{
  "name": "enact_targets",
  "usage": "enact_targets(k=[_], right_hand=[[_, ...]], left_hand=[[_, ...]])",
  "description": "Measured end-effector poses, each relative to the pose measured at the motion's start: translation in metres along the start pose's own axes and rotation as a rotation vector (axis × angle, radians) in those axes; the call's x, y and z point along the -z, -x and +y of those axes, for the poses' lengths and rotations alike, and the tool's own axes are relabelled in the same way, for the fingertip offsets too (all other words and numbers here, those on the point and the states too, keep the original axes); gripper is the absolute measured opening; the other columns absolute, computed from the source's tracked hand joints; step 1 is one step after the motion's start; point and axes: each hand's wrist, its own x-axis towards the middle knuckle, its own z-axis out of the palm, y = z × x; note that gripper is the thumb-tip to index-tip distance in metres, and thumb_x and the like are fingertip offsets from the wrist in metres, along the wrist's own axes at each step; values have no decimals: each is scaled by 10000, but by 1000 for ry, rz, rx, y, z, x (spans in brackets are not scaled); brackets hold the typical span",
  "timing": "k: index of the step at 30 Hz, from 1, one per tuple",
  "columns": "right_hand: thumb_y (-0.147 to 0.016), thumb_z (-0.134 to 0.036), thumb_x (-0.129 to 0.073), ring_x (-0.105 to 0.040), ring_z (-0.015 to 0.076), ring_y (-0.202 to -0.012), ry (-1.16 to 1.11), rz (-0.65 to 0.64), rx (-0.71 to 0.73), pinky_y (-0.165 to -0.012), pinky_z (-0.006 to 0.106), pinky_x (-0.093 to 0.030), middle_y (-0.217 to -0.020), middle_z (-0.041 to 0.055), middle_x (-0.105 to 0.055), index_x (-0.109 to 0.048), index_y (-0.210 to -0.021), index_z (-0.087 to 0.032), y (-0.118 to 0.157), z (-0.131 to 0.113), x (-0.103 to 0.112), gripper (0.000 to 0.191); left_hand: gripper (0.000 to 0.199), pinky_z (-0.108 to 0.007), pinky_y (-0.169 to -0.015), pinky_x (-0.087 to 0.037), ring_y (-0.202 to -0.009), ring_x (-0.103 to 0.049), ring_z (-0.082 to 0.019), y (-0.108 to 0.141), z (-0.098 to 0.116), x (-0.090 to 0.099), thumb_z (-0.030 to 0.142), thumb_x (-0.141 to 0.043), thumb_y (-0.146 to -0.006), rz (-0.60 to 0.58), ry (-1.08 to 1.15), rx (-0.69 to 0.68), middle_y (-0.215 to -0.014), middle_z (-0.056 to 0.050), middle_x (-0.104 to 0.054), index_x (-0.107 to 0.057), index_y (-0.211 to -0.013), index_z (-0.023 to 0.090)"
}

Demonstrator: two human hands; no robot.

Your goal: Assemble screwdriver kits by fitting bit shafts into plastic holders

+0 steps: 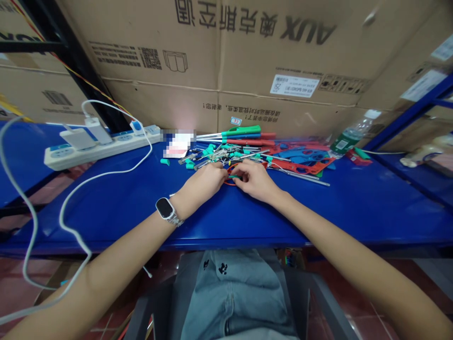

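head view: green piece (235,176) pinched in right hand (256,179), left hand (206,182) beside, grip unclear

A smooth, glossy, reflective tabletop (357,208) carries a slick plastic loop (230,184) at its middle, while thin, shiny metal rods (300,177) and flat, smooth plastic pieces (313,166) lie toward its back edge. Behind the tabletop rises a box (219,61) of matt, creased cardboard bearing a smooth paper label (296,86), with a power strip (81,155) of hard, smooth plastic on the tabletop's left. Clear, shiny plastic forms the bottle (348,137) on the tabletop's right, and dull, wrinkled cloth trousers (233,293) show at its near edge.
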Motion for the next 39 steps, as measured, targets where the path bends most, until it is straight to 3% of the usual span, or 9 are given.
enact_targets(k=[12, 20, 27, 34, 39], right_hand=[[-867, -60, -639, -539, 158, -737, 143, -35, -33, -716, 319, -435, -865, 47, -587, -771, -890, -153, -3, -6, -2, 163], [-902, -65, -581, -558, 203, -823, 344, -136, -27, -744, 340, -401, -904, 77, -604, -781, -966, -152, -5, -18, 3, 228], [-892, -50, -552, -575, 209, -842, 414, -143, -71, -746, 338, -397, -928, 90, -629, -760, -958, -149, -5, -25, 2, 239], [-923, -220, -678, -592, 214, -811, 528, -177, -111, -713, 328, -398, -890, 106, -666, -742, -858, -144, -8, -30, 14, 119], [-948, -171, -618, -631, 225, -838, 579, -228, -84, -749, 333, -421, -934, 126, -712, -753, -915, -128, -10, -34, 17, 145]], left_hand=[[265, -351, -830, -547, -909, -681, -236, 1, 7, 1, 71, -488, -1021, 11, 12, 63, -996, -138, -695, -752, -995, 83], [256, -343, -805, -548, -895, -682, -234, 0, 10, 1, 43, -487, -1007, -12, -28, 95, -1004, -147, -690, -740, -988, 75], [238, -357, -798, -543, -894, -676, -244, 0, 9, -4, 30, -503, -985, -11, -69, 86, -1017, -150, -680, -735, -1026, 71], [252, -366, -825, -542, -938, -677, -258, 1, 8, -5, 43, -488, -1000, 1, -58, 67, -1039, -160, -673, -734, -1048, 69], [242, -369, -835, -546, -924, -674, -252, 1, 9, -3, 57, -492, -1006, 3, -64, 61, -1037, -158, -670, -733, -1011, 77]])
